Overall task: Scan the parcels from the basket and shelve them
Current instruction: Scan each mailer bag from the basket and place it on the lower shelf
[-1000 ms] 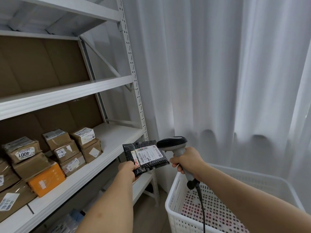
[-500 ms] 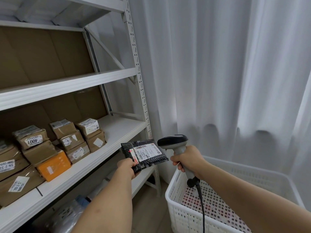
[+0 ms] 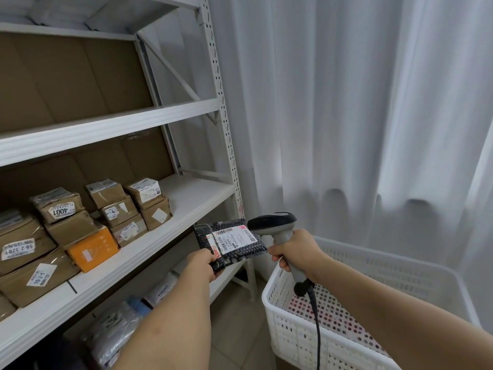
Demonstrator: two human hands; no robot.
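Left hand pinches the black parcel by its lower corner, just right of the shelf edge; right hand grips the scanner above the basket rim.

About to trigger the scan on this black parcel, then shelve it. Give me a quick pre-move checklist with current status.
1. Left hand holds black parcel by its corner: ok.
2. Label faces up, unobstructed: ok.
3. Right hand grips scanner: ok.
4. Scanner head beside the label; whether it is aimed at the barcode: cannot tell.
5. Bare room on shelf right of the boxes: ok.
6. Cable hangs over basket, unsnagged: ok.
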